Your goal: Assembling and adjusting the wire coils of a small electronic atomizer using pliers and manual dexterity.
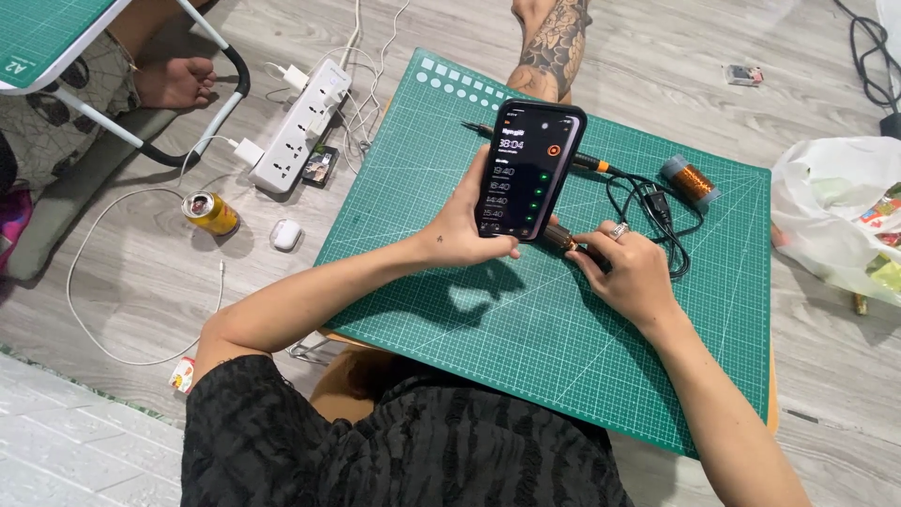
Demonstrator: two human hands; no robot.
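Note:
My left hand (465, 230) holds a black smartphone (528, 169) upright above a green cutting mat (469, 319), its lit screen facing me. My right hand (624, 272), with a ring on one finger, rests on the mat just right of the phone, its fingers pinching a small dark and copper-coloured part (563, 239) tied to a coiled black cable (648, 207). A black and orange soldering iron (587, 161) lies behind the phone, partly hidden. A spool of copper wire (690, 180) sits at the mat's far right.
A white power strip (300, 122) with plugs and white cables lies left of the mat. A yellow drink can (210, 213) and white earbud case (286, 234) sit on the floor. A white plastic bag (835, 216) is right. Another person's foot (174, 83) is far left.

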